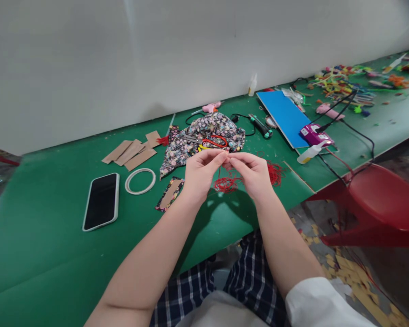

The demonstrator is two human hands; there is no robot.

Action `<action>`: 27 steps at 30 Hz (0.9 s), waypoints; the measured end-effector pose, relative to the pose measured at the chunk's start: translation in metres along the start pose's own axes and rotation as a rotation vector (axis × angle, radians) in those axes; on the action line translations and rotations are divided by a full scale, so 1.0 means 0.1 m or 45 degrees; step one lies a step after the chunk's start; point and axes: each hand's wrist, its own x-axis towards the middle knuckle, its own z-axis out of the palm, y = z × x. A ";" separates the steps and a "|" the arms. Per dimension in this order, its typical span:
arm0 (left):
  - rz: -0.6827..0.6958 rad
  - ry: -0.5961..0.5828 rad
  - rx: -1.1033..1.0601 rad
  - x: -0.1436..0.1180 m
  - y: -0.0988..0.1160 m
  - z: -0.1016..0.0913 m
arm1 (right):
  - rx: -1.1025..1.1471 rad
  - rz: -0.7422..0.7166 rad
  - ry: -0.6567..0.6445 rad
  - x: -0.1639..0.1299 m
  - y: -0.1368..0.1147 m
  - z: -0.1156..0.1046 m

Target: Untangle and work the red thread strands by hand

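My left hand (202, 173) and my right hand (254, 175) meet above the table, their thumbs and fingertips pinched together on red cord. The exact spot of the grip is too small to make out. A strand drops from the fingers towards a loose tangle of red cord (225, 185) below. More red cord (275, 174) shows beyond my right hand. Behind the fingertips, red-handled scissors (218, 141) lie on crumpled floral fabric (209, 126). A small cardboard piece edged with floral fabric (170, 194) sits by my left wrist.
To the left are a phone (101, 202), a pale ring (140, 181) and cardboard strips (132, 153). A box cutter (261, 126), blue board (283, 116), purple power strip (316, 135) and glue bottle (311, 152) lie to the right. A red stool (385, 197) stands beside the table.
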 end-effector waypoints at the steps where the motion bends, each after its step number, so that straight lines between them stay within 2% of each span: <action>1: 0.001 -0.001 0.002 0.00 0.00 0.00 | 0.008 0.000 0.001 0.00 0.00 0.00; 7: 0.063 -0.021 0.053 -0.01 0.01 0.00 | 0.022 0.002 0.011 -0.01 0.01 0.00; 17: 0.186 -0.018 0.320 -0.03 -0.02 -0.03 | 0.012 -0.011 0.033 -0.01 0.02 0.02; 20: 0.231 0.049 0.415 -0.04 -0.01 -0.02 | -0.122 -0.066 0.103 -0.03 0.01 0.04; 24: 0.326 0.150 0.530 -0.06 0.00 -0.02 | -0.476 -0.284 0.267 -0.08 0.00 0.09; 27: 0.428 0.190 0.637 -0.08 0.00 -0.02 | -0.644 -0.384 0.277 -0.11 0.00 0.13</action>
